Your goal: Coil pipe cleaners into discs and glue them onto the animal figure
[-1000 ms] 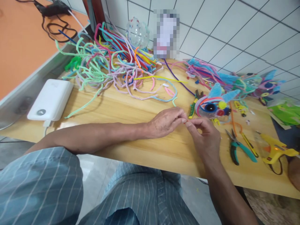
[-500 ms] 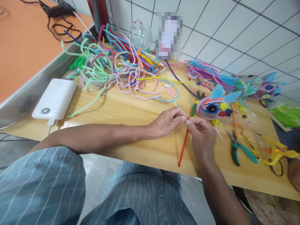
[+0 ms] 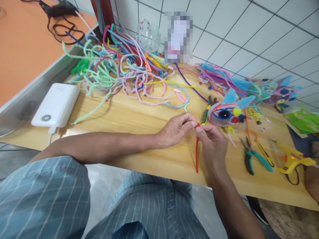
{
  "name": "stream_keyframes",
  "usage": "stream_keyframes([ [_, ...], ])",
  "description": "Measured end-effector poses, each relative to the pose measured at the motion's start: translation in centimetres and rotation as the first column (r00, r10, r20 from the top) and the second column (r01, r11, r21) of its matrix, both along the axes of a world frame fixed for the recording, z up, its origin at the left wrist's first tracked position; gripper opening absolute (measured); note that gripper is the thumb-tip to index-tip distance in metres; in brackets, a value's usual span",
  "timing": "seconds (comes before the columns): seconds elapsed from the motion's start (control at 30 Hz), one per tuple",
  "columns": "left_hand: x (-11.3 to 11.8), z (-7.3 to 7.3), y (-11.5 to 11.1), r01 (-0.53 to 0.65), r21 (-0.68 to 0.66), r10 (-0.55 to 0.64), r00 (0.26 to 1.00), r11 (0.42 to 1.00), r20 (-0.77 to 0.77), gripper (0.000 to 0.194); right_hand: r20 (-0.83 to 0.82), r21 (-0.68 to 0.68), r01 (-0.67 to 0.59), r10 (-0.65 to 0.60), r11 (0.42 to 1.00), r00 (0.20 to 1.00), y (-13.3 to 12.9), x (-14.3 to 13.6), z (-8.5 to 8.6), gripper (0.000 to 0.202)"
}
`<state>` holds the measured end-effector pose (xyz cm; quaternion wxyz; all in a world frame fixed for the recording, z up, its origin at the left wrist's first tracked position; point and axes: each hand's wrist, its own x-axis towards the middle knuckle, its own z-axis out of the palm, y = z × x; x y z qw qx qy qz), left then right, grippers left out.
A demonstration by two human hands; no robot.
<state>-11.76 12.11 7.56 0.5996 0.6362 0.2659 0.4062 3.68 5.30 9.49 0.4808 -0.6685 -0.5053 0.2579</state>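
Observation:
A red pipe cleaner (image 3: 197, 155) is pinched between my two hands above the table's front part, its long end hanging down toward the edge. My left hand (image 3: 177, 130) grips it at the bent top with thumb and forefinger. Right beside it, my right hand (image 3: 213, 141) is closed on the same piece, fingertips nearly touching the left ones. Just beyond the right hand sits a fish-like figure (image 3: 225, 114) with blue fins and button eyes. Green-handled pliers (image 3: 205, 114) lie against its left side. The exact shape of the bend is partly hidden by my fingers.
A tangled heap of pipe cleaners (image 3: 107, 73) covers the back left, near a white power bank (image 3: 55, 105). To the right lie teal pliers (image 3: 254, 156), a yellow cutter (image 3: 265, 153) and a yellow glue gun (image 3: 292, 157). Another person's arm (image 3: 311, 182) shows at the right edge.
The hanging end of the red pipe cleaner has swung to the right and hangs straighter. More red shows between my fingertips; both hands keep their grip.

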Motion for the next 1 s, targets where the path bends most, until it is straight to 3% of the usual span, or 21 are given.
stream_keyframes([
  [0.07,0.1,-0.1,0.3,0.035,0.010,-0.034,0.999,0.999,-0.026,0.019,0.006,-0.009,0.000,0.000,1.000,1.000,0.1,0.2,0.0,0.022],
  [0.17,0.0,-0.2,1.2,0.106,0.139,-0.086,0.986,0.985,-0.143,0.015,0.123,-0.034,-0.040,0.043,0.999,0.991,0.1,1.1,0.4,0.021],
  [0.3,-0.2,-0.4,1.9,0.183,0.378,-0.076,0.957,0.907,-0.281,0.017,0.367,-0.047,-0.128,0.136,0.991,0.920,0.0,2.3,1.4,0.020],
  [0.4,-0.3,-0.5,1.8,0.170,0.465,-0.034,0.958,0.869,-0.286,0.023,0.427,-0.026,-0.153,0.149,0.988,0.892,-0.1,2.3,1.9,0.021],
  [0.5,-0.3,-0.3,1.3,0.102,0.432,-0.008,0.977,0.896,-0.215,0.024,0.361,0.004,-0.095,0.088,0.995,0.929,-0.2,1.6,1.7,0.020],
  [0.67,-0.2,0.3,0.1,-0.023,0.204,0.034,0.998,0.979,-0.052,0.022,0.054,0.046,0.015,-0.018,0.999,0.998,-0.1,0.0,0.0,0.021],
  [0.77,-0.2,0.2,0.1,-0.037,0.122,0.043,0.998,0.992,-0.053,0.019,-0.024,0.042,0.013,-0.012,0.999,1.000,0.2,-0.1,-0.5,0.022],
  [0.87,-0.2,-0.1,1.1,0.075,0.217,-0.042,0.988,0.973,-0.149,0.017,0.106,-0.015,-0.041,0.042,0.999,0.993,0.4,0.8,0.1,0.023],
  [1.0,-0.2,-0.3,2.2,0.187,0.415,-0.071,0.958,0.890,-0.277,0.018,0.343,-0.046,-0.115,0.124,0.992,0.931,0.3,2.1,1.6,0.020],
])
